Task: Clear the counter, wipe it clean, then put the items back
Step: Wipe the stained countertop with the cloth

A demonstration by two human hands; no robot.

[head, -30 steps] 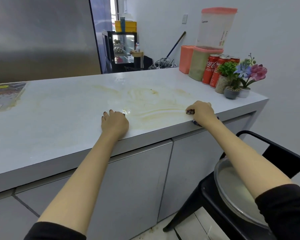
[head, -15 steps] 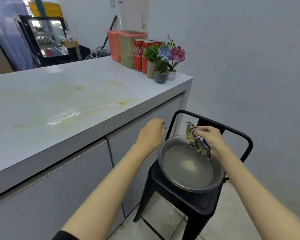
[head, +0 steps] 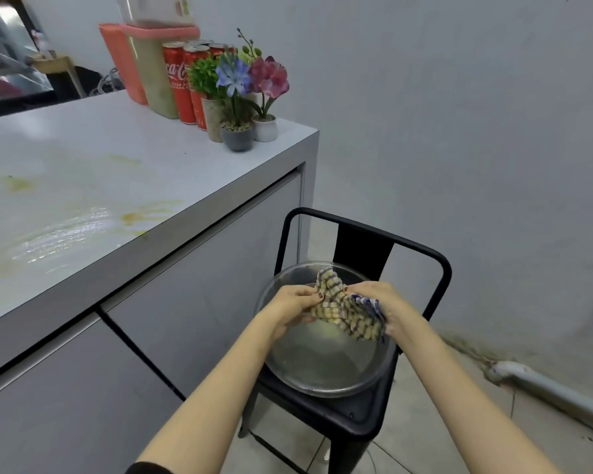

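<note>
left hand [head: 293,307] pinches checked cloth [head: 344,311] | right hand [head: 382,307] grips its other end | over metal bowl [head: 326,388] (lower centre, on black stool [head: 363,419]) | counter [head: 117,172] stained, left

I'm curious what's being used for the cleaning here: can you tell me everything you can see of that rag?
The rag is a checked cloth, yellowish with dark blue lines, crumpled. The left hand pinches one end, the right hand grips the other, holding it over a metal bowl of cloudy water on a black chair.
</note>
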